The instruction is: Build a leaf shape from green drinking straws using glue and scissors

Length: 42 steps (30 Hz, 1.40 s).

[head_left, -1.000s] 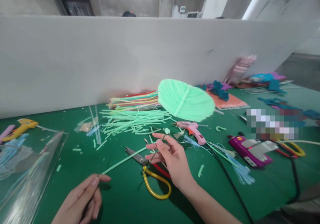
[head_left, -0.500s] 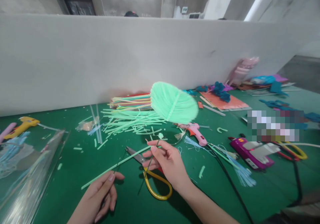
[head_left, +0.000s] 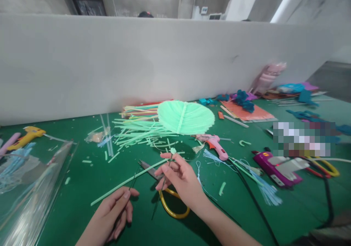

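Note:
My left hand [head_left: 116, 211] pinches a thin dark wire [head_left: 134, 178] between thumb and finger. My right hand [head_left: 181, 178] closes on a thin dark stem [head_left: 157, 205], which slants down past the fingers; a small mint-green bit [head_left: 172, 150] shows at its upper end. Beyond that hand is a fuzzy mint-green leaf-shaped piece [head_left: 196, 118] with a raised middle rib. A thin wire curves below it, but I cannot tell how it joins the stem. One mint-green pipe cleaner [head_left: 123, 183] runs between my hands. Under my right hand lie yellow-handled scissors [head_left: 175, 215], partly hidden.
Loose mint-green pipe cleaners [head_left: 134, 132] lie behind. A pink glue gun [head_left: 218, 149] and purple power strip [head_left: 276, 171] are at the right, with cables trailing forward. A yellow glue gun [head_left: 29, 136] and plastic sleeves [head_left: 52, 187] lie left. A white partition [head_left: 137, 63] borders the table.
The leaf-shaped piece has tipped lower and slightly left, looking flatter. My right hand has turned slightly with the stem; my left hand has barely shifted and keeps its pinch.

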Available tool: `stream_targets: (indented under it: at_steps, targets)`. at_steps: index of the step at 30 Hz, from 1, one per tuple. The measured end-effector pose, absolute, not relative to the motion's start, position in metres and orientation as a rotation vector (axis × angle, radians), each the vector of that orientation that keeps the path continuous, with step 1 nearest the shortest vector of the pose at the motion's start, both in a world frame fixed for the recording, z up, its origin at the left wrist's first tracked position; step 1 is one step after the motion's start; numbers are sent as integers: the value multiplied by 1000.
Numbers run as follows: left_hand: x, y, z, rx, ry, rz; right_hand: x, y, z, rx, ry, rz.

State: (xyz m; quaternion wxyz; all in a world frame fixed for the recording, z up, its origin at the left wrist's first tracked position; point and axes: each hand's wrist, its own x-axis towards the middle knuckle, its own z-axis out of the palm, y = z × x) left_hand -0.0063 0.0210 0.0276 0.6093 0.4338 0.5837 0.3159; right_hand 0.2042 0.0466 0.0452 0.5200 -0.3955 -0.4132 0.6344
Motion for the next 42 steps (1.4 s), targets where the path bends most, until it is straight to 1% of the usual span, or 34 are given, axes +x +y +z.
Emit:
stream_targets:
  at_steps: [4, 7, 11, 20, 32, 38, 42]
  targets:
    - [-6, 21, 28, 991, 1375, 745, 204, 41, 46, -871, -1069, 1620]
    - [-7, 21, 26, 1007, 1354, 750, 204, 39, 45, -901, -1144, 1660]
    - [-7, 21, 25, 1008, 1349, 749, 203, 41, 39, -966, -1089, 1706]
    - [-17, 24, 15, 1077, 1282, 648, 198, 37, 44, -910, -1070, 1838]
    - [-16, 26, 12, 1088, 1281, 638, 199, 38, 39, -918, -1074, 1830]
    - [-19, 25, 16, 1102, 1377, 633, 203, 41, 37, -890, -1017, 1905]
    - [-46, 35, 30, 1230, 1546, 727, 204, 41, 39, -881, -1056, 1882]
